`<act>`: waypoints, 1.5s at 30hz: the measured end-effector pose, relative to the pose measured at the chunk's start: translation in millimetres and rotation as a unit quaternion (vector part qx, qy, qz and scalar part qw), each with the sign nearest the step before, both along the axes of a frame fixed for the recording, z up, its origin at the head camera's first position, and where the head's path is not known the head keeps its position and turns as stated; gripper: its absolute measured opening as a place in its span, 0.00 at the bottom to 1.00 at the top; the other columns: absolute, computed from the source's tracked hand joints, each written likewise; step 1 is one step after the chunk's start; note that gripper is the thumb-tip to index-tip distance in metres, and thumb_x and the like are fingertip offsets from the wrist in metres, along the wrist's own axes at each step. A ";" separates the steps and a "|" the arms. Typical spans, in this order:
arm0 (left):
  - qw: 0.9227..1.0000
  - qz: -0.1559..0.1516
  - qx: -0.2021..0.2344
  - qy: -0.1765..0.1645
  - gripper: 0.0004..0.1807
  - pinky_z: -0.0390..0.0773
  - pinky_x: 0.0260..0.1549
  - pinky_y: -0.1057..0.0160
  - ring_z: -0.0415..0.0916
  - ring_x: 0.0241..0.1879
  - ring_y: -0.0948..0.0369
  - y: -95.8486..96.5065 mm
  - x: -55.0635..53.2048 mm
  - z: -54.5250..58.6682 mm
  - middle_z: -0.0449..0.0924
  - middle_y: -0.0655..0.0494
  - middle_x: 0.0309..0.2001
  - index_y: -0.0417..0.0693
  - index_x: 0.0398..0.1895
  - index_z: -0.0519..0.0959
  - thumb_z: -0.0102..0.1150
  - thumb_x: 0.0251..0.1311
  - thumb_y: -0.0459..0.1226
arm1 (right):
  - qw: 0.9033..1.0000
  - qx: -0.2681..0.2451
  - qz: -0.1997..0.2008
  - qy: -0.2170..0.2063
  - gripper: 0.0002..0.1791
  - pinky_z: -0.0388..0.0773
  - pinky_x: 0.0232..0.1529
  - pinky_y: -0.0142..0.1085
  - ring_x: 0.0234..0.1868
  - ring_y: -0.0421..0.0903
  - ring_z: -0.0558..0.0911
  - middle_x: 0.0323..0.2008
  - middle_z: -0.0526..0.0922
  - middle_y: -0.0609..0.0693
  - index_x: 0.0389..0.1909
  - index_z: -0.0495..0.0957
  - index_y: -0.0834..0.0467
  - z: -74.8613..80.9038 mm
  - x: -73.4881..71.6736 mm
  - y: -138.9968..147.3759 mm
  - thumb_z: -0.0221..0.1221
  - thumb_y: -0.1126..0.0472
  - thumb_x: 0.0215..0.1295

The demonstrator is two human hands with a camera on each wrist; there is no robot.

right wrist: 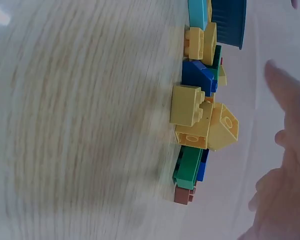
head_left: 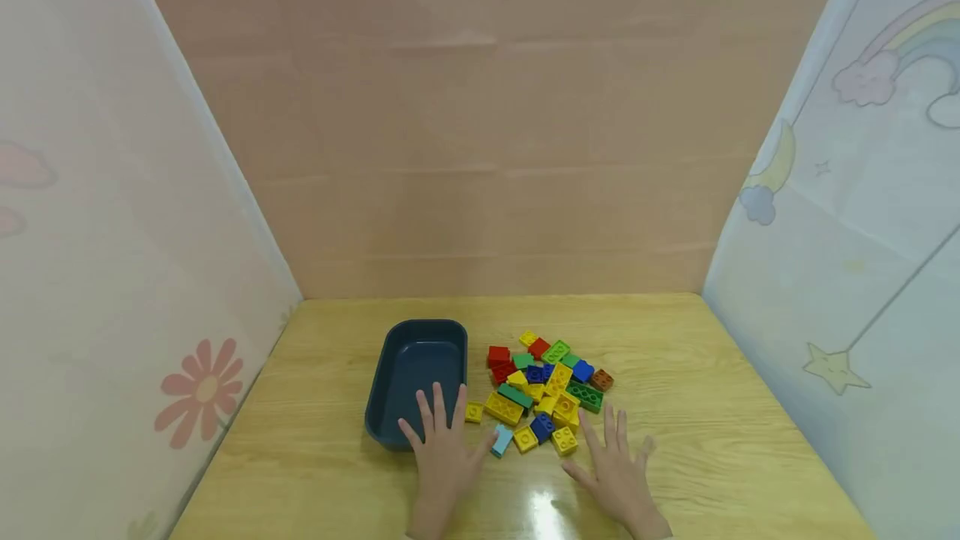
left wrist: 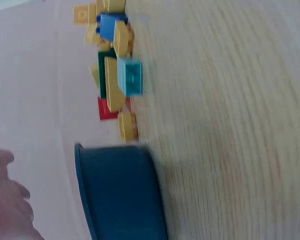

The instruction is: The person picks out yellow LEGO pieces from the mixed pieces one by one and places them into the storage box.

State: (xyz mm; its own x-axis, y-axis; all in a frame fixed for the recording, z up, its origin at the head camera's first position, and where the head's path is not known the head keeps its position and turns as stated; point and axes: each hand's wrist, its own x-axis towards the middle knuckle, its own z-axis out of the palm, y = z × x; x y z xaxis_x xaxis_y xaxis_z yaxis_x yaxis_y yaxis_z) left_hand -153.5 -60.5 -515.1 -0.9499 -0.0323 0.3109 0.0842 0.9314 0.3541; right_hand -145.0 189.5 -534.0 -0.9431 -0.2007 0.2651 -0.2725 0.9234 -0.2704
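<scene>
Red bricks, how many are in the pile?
3: a red brick at the back left, a second red brick just in front of it, and a third red brick farther right, beside a light green brick. More may be hidden.

On the table [head_left: 720, 407], the tray [head_left: 423, 361] sits left, the block pile [head_left: 558, 379] to its right, a single block [head_left: 474, 412] between them. The left hand [head_left: 442, 457] is at the tray's near end (touching or not, hard to tell); the right hand [head_left: 618, 473] is before the pile's right side. Behind stands a backdrop [head_left: 487, 148].
</scene>
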 end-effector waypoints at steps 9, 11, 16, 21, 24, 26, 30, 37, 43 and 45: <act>0.982 0.094 0.149 0.070 0.40 0.47 0.54 0.34 0.38 0.64 0.37 -55.8 -24.7 4.7 0.47 0.31 0.64 0.32 0.64 0.55 0.56 0.55 0.47 | 0.998 -0.057 0.025 0.014 0.29 0.69 0.47 0.54 0.49 0.63 0.71 0.48 0.71 0.67 0.51 0.69 0.70 1.7 -16.8 -3.6 0.64 0.61 0.49; 0.976 0.114 0.170 0.078 0.38 0.51 0.54 0.36 0.42 0.62 0.36 -70.3 -30.8 1.8 0.49 0.29 0.63 0.29 0.62 0.55 0.58 0.54 0.41 | 0.997 -0.066 0.028 0.004 0.24 0.71 0.45 0.52 0.46 0.61 0.73 0.45 0.73 0.65 0.47 0.72 0.70 2.0 -18.3 -5.0 0.63 0.63 0.50; 0.965 0.144 0.216 0.050 0.33 0.59 0.53 0.41 0.51 0.59 0.34 -96.4 -43.5 -11.5 0.51 0.25 0.60 0.23 0.59 0.55 0.54 0.55 0.33 | 0.996 -0.061 0.029 -0.050 0.16 0.73 0.42 0.50 0.42 0.59 0.75 0.38 0.75 0.61 0.40 0.76 0.69 -2.6 -22.8 -6.8 0.62 0.66 0.49; 0.951 0.171 0.259 0.010 0.27 0.67 0.46 0.42 0.62 0.52 0.35 -107.1 -53.7 -22.1 0.61 0.26 0.55 0.23 0.58 0.59 0.49 0.56 0.30 | 0.995 -0.050 0.029 -0.086 0.15 0.75 0.39 0.48 0.39 0.57 0.76 0.35 0.75 0.59 0.37 0.77 0.68 -9.3 -28.7 -6.7 0.63 0.68 0.47; 0.943 0.185 0.277 -0.006 0.22 0.70 0.42 0.43 0.66 0.48 0.36 -108.1 -56.9 -25.6 0.67 0.27 0.50 0.24 0.55 0.64 0.46 0.57 0.28 | 0.993 -0.045 0.024 -0.103 0.15 0.75 0.39 0.48 0.39 0.58 0.76 0.36 0.75 0.60 0.38 0.77 0.69 -12.0 -31.3 -7.4 0.63 0.68 0.47; 0.938 0.190 0.291 -0.018 0.20 0.71 0.42 0.43 0.67 0.48 0.37 -106.8 -58.1 -26.8 0.69 0.29 0.50 0.25 0.53 0.66 0.44 0.57 0.27 | 0.993 -0.046 0.020 -0.107 0.15 0.75 0.39 0.49 0.40 0.58 0.76 0.36 0.75 0.61 0.38 0.77 0.69 -14.3 -32.5 -7.5 0.63 0.69 0.46; 0.930 0.188 0.315 -0.026 0.21 0.71 0.42 0.44 0.69 0.48 0.39 -103.5 -59.4 -31.1 0.70 0.30 0.49 0.26 0.54 0.66 0.41 0.56 0.25 | 0.992 -0.048 0.024 -0.114 0.16 0.75 0.39 0.49 0.39 0.58 0.75 0.35 0.75 0.61 0.37 0.77 0.70 -18.6 -35.1 -8.3 0.64 0.69 0.45; 0.939 0.183 0.292 -0.013 0.25 0.77 0.28 0.53 0.74 0.43 0.43 -99.1 -58.7 -37.2 0.74 0.31 0.45 0.27 0.56 0.65 0.44 0.50 0.21 | 0.989 -0.066 0.026 -0.127 0.13 0.76 0.33 0.44 0.33 0.53 0.76 0.30 0.74 0.57 0.32 0.76 0.69 -23.1 -37.8 -12.0 0.65 0.70 0.43; 0.939 0.191 0.287 0.013 0.26 0.75 0.24 0.56 0.75 0.41 0.44 -96.2 -57.2 -39.0 0.75 0.32 0.43 0.28 0.55 0.67 0.45 0.47 0.19 | 0.990 -0.070 0.027 -0.119 0.10 0.75 0.28 0.39 0.28 0.49 0.74 0.26 0.73 0.53 0.26 0.75 0.67 -21.8 -40.1 -16.2 0.65 0.71 0.42; 0.937 0.194 0.290 0.014 0.26 0.76 0.26 0.55 0.75 0.41 0.44 -96.0 -56.9 -40.0 0.75 0.32 0.43 0.27 0.55 0.66 0.45 0.47 0.19 | 0.991 -0.065 0.026 -0.112 0.09 0.74 0.27 0.38 0.27 0.47 0.74 0.25 0.73 0.52 0.24 0.75 0.66 -20.3 -40.4 -18.1 0.66 0.71 0.41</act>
State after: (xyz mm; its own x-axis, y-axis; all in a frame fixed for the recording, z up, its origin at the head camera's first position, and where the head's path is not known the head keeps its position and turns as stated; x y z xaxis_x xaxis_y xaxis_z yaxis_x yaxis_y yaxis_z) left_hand -210.4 -156.4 -555.0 -0.8239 -0.5440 0.1591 -0.2033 0.5456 0.8130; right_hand -185.4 171.4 -554.3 -0.9707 -0.2275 0.0768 -0.2375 0.8629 -0.4460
